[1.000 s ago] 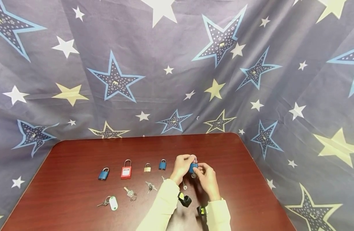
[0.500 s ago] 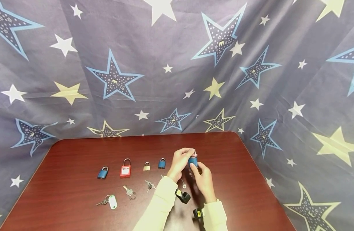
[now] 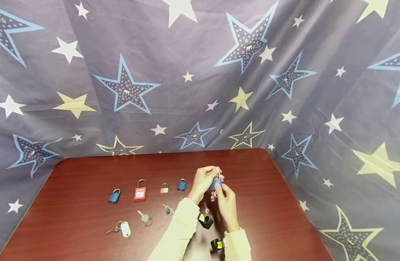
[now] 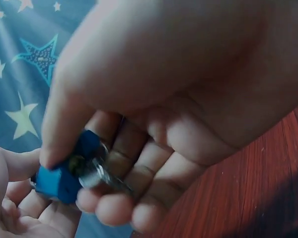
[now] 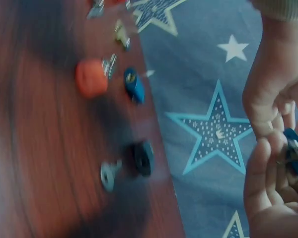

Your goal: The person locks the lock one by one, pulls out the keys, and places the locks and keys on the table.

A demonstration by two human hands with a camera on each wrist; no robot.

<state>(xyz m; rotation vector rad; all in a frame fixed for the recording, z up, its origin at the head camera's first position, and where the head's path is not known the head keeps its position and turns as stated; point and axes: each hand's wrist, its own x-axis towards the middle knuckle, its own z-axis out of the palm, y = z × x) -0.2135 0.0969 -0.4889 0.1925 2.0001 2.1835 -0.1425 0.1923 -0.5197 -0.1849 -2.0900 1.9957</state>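
Note:
Above the right part of the table, my two hands hold a blue padlock (image 3: 216, 183), its metal shackle pointing up. My left hand (image 3: 204, 182) grips it near the shackle. In the left wrist view the thumb presses the blue padlock (image 4: 57, 182) and the fingers curl beneath. My right hand (image 3: 227, 207) pinches the body low down, its thumb on the front. Shiny metal, apparently a key and ring (image 4: 97, 174), sits against the padlock; fingers hide how they join. The right wrist view has the blue padlock (image 5: 297, 151) partly cut off at the edge.
A blue padlock (image 3: 114, 196), red padlock (image 3: 140, 193), small brass padlock (image 3: 164, 188) and another blue padlock (image 3: 181, 185) stand in a row. Nearer lie keys with a tag (image 3: 125, 229), more keys (image 3: 144, 217) and a small key (image 3: 207, 208). A black padlock (image 5: 143, 157) shows in the right wrist view.
Both hands have shifted slightly up and left in the head view, still holding the blue padlock. My right thumb has moved onto the padlock's front. The head view has shifted slightly.

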